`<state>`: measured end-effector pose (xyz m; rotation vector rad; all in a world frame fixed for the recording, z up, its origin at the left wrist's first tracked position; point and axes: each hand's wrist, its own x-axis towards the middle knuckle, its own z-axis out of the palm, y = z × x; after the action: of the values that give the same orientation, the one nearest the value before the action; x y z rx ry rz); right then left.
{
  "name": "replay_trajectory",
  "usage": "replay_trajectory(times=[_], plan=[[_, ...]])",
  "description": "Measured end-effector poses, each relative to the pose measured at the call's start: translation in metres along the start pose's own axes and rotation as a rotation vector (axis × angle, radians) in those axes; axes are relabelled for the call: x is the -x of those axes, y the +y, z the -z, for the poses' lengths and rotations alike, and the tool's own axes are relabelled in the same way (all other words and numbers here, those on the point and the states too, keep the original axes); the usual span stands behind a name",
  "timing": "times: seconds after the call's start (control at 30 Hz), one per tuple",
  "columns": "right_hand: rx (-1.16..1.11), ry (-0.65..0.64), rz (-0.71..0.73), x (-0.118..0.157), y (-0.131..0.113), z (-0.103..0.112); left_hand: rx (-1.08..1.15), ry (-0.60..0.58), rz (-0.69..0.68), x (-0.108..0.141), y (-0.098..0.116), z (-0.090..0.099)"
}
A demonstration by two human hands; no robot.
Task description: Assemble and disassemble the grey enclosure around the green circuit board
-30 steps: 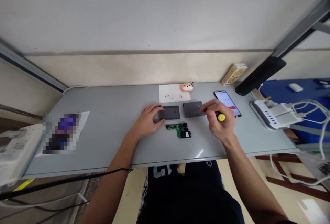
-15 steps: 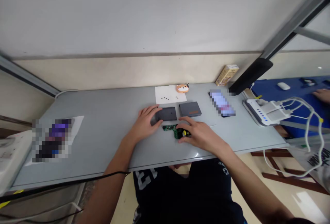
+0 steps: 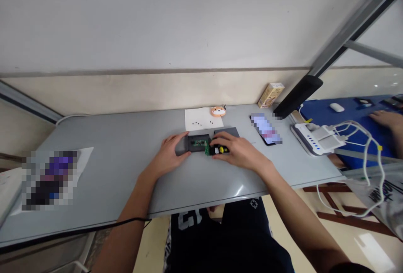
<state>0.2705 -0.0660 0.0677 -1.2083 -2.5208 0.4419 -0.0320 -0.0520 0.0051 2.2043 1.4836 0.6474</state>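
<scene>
My left hand (image 3: 169, 152) grips the left end of a dark grey casing half (image 3: 181, 147) lying on the grey table, thumb on the near side and fingers on the far side. Between thumb and fingers, my right hand (image 3: 234, 149) holds a green circuit board (image 3: 198, 142) with a black and yellow part on its right end. The board's left part lies over the casing half; whether it touches is unclear. Behind my right hand is a second dark grey casing piece (image 3: 231, 131), partly hidden by the fingers.
Several small dark screws (image 3: 197, 123) lie on a white paper (image 3: 190, 115), along with an orange animal-faced case (image 3: 218, 111). To the right are a phone (image 3: 266, 128), a carton (image 3: 270, 94) and a power strip (image 3: 316, 139) with cables. Another person's hand (image 3: 384, 118) rests at far right.
My right hand has lifted the circuit board up and away from me, from the tabletop in front to over the casing half. My left hand keeps its hold on the casing half.
</scene>
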Motion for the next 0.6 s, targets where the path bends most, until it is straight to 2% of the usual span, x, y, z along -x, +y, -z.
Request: replay_trajectory(times=[0.1,0.2,0.33,0.43,0.6], plan=[[0.060,-0.002,-0.022,-0.032,0.007,0.011,0.036,-0.019,0.034,0.000,-0.001,0.003],[0.068,-0.022,-0.033,-0.049,0.012,0.008,0.058,-0.022,0.040,-0.001,-0.002,0.005],[0.069,0.014,-0.050,-0.048,0.014,-0.010,0.059,-0.023,0.057,0.000,-0.005,0.004],[0.058,-0.016,-0.021,-0.043,0.016,-0.021,0.064,-0.033,0.095,0.001,-0.004,0.004],[0.060,-0.022,-0.004,-0.044,0.016,-0.024,0.061,-0.043,0.118,0.001,0.000,0.006]])
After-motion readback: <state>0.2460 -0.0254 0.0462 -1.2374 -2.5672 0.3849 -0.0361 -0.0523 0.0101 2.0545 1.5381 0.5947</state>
